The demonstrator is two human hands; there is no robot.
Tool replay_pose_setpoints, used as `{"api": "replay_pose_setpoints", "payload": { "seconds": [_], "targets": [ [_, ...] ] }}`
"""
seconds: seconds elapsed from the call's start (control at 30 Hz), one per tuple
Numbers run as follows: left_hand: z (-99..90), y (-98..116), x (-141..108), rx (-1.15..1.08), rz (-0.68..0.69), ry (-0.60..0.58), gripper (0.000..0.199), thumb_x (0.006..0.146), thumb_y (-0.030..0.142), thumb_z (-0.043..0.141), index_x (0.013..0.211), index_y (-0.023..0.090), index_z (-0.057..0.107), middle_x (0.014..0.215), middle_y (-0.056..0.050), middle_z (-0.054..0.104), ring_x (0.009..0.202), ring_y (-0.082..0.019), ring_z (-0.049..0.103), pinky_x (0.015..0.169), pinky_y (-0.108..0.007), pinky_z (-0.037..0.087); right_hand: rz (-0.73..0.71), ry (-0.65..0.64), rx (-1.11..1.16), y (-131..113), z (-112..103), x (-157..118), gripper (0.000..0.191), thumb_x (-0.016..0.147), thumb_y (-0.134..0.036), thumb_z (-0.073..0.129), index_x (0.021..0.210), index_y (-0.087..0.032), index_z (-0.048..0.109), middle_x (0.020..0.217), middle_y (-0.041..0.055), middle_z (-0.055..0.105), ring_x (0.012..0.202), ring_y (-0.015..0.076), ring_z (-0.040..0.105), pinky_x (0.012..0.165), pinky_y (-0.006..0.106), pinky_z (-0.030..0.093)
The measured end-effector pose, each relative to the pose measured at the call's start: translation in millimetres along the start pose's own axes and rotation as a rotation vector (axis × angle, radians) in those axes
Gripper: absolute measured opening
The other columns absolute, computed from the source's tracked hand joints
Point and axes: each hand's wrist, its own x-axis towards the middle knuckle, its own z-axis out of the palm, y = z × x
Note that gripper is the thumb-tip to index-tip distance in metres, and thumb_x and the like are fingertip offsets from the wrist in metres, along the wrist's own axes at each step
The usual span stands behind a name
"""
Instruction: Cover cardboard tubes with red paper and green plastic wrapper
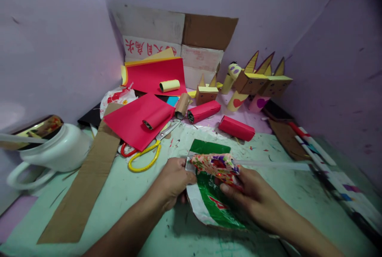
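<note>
My left hand [174, 179] pinches the left edge of a green and white printed cardboard piece [205, 199], tilted above the table. My right hand [253, 189] is closed around a flower-patterned hot glue gun [213, 163], held over that cardboard. A small orange light glows on the gun's side. From its rear a translucent glue stick [277, 165] sticks out to the right. The gun's tip lies close to my left fingers; whether it touches the cardboard I cannot tell. Just beyond the hands lies a red paper-covered tube [236, 128].
Yellow-handled scissors [145, 157] and a long cardboard strip [86, 185] lie to the left, near a white pot [71, 149]. Red paper [134, 119] and several tubes are farther back. Cardboard animal figures [250, 82] stand at the back right. Markers [310, 145] line the right side.
</note>
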Motion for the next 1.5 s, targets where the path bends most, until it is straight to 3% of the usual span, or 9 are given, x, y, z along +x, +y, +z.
{"api": "replay_pose_setpoints", "payload": {
  "seconds": [0.5, 0.77, 0.97, 1.5],
  "targets": [
    [0.0, 0, 3, -0.016, -0.005, 0.016, 0.018, 0.044, 0.011, 0.05, 0.059, 0.014, 0.06, 0.038, 0.003, 0.05, 0.027, -0.009, 0.04, 0.024, -0.017, 0.023, 0.013, 0.047, -0.171, -9, -2, -6, 0.008, 0.084, -0.025, 0.052, 0.08, -0.02, 0.057, 0.08, 0.0053, 0.067, 0.07, 0.0192, 0.06, 0.061, 0.028, 0.049],
    [-0.3, 0, 0, -0.056, 0.018, 0.002, 0.023, 0.046, 0.01, 0.052, 0.066, 0.014, 0.061, 0.041, 0.003, 0.049, 0.039, -0.013, 0.051, 0.036, -0.02, 0.036, 0.05, 0.045, -0.252, -13, -5, -9, 0.01, 0.083, -0.025, 0.047, 0.077, -0.019, 0.052, 0.072, 0.0051, 0.061, 0.063, 0.0181, 0.054, 0.053, 0.028, 0.044],
    [-0.7, 2, 0, -0.036, 0.007, 0.007, 0.033, 0.045, 0.011, 0.052, 0.076, 0.013, 0.063, 0.046, 0.002, 0.054, 0.034, -0.011, 0.045, 0.028, -0.019, 0.027, 0.035, 0.056, -0.312, -16, -10, -11, 0.011, 0.084, -0.024, 0.047, 0.073, -0.021, 0.051, 0.069, 0.0036, 0.061, 0.06, 0.0174, 0.055, 0.052, 0.027, 0.041],
    [-1.0, 3, -1, -0.021, 0.008, 0.009, 0.042, 0.044, 0.014, 0.051, 0.085, 0.01, 0.061, 0.049, 0.001, 0.055, 0.034, -0.01, 0.042, 0.028, -0.02, 0.026, 0.059, 0.082, -0.362, -11, -18, -19, 0.012, 0.085, -0.026, 0.047, 0.076, -0.021, 0.054, 0.066, 0.0023, 0.061, 0.058, 0.0175, 0.055, 0.051, 0.028, 0.04]
  ]
}}
